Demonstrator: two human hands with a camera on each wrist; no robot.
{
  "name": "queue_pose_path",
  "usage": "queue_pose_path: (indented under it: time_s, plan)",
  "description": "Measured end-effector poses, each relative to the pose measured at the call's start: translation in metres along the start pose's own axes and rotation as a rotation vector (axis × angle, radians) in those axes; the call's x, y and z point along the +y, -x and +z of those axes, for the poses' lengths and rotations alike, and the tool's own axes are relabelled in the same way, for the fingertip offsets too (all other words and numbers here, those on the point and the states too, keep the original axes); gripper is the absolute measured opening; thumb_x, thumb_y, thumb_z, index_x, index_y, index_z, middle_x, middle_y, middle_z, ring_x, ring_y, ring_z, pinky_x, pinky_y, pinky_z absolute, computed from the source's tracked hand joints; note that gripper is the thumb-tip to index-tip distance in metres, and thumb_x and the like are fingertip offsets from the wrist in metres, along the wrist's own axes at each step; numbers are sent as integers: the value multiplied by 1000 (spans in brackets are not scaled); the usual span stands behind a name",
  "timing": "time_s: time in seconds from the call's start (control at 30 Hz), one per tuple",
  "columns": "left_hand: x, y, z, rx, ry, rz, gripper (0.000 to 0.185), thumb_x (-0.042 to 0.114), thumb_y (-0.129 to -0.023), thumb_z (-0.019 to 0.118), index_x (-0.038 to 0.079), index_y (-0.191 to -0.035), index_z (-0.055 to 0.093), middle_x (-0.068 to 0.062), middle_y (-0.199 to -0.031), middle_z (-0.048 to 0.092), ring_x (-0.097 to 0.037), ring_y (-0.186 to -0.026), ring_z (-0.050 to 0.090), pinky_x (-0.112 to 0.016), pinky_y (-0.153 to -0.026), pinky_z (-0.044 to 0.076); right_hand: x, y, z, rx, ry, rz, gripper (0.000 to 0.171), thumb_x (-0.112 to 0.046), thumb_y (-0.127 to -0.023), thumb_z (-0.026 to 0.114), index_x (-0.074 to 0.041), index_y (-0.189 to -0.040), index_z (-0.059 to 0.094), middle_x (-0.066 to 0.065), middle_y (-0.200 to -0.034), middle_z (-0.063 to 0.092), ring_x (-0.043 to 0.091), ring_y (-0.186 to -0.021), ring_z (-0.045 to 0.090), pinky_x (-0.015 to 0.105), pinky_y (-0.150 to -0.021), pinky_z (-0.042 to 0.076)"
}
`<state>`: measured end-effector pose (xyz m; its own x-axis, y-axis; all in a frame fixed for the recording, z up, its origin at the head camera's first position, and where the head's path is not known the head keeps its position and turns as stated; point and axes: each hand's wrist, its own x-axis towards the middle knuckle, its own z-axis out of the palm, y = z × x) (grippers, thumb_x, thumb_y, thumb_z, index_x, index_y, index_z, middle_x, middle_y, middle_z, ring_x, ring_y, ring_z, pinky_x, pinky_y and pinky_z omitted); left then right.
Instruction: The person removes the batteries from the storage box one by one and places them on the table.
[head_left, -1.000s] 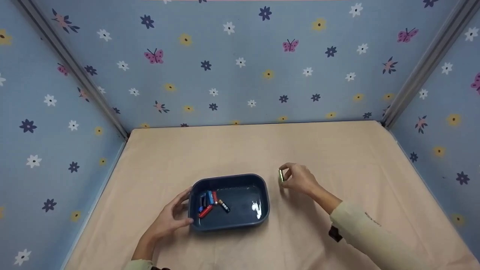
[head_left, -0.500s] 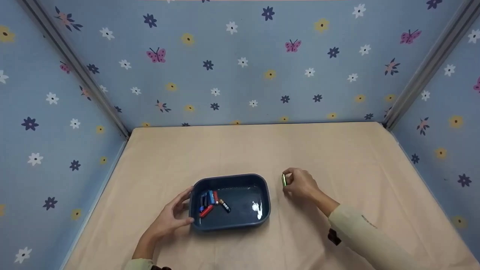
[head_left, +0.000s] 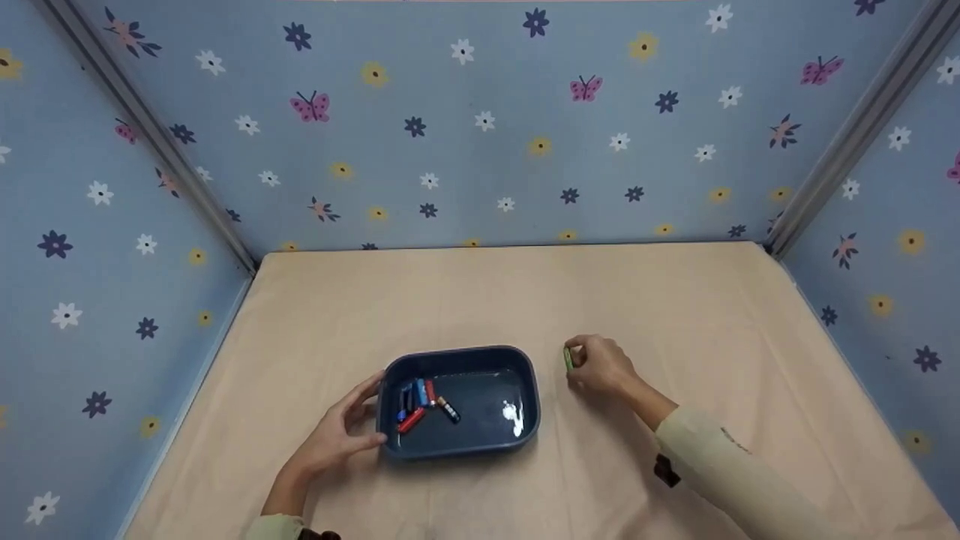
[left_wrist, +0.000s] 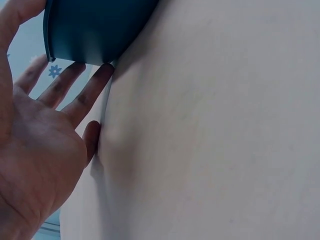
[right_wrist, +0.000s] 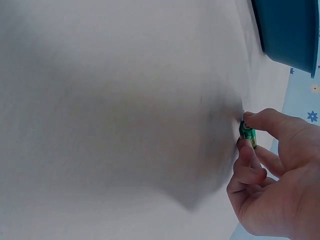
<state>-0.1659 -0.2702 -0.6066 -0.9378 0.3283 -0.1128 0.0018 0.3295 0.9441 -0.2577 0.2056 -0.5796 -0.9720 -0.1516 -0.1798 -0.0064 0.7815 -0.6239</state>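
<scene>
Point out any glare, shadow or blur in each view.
Head view: a white glare patch on the blue tray's floor, all else sharp. Left wrist view: the left hand is close and soft, shading the cloth. Right wrist view: a broad soft shadow beside the green battery.

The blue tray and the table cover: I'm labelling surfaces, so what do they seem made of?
The blue tray looks like glossy moulded plastic: a bright glare on its floor, thin rounded walls. The table cover seems a matte beige cloth or paper sheet, faintly creased.
</scene>
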Motion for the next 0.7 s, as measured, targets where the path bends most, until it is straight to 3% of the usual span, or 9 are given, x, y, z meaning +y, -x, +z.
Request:
queue_pose_path:
  time_s: [0.13, 0.27, 0.43, 0.5, 0.7]
  plan:
    - [0, 0, 0, -4, 7, -3, 96, 18, -97, 88, 22, -178, 36, -18, -180, 45, -43, -160, 54, -63, -137, 34, 0, 0, 0, -5, 16, 3, 59, -5, -88, 88, 0, -145, 72, 11, -103, 83, 18, -87, 69, 33, -76, 55]
    - [1, 0, 1, -1, 11, -12, 96, 18, -98, 88, 21, -178, 35, -18, -181, 44, -43, -160, 54, -65, -138, 34, -5, 1, -7, -20, 35, 1, 67, -11, -88, 94, -1, -149, 68, 12, -107, 83, 20, -91, 72, 41, -83, 61]
    - [1, 1, 0, 5, 14, -25, 98, 17, -96, 89, 21, -178, 35, -19, -180, 45, -42, -157, 57, -28, -129, 45, -14, -1, -26, -14, 24, -38, 68, -15, -92, 92, 0, -153, 65, 15, -106, 82, 20, -86, 71, 37, -77, 58]
    - [1, 1, 0, 7, 12, -27, 98, 17, -96, 89, 22, -178, 36, -19, -180, 45, -42, -157, 57, -25, -127, 45, -16, -3, -33, 1, 25, -50, 67, -17, -93, 90, -1, -153, 65, 16, -107, 81, 22, -86, 70, 37, -75, 55]
    - [1, 0, 0, 5, 7, -14, 97, 18, -97, 89, 22, -178, 36, -20, -179, 45, -44, -158, 57, -64, -135, 39, -19, -10, -42, -21, 81, -60, 65, -23, -95, 90, -3, -153, 67, 20, -118, 80, 31, -99, 74, 46, -82, 59]
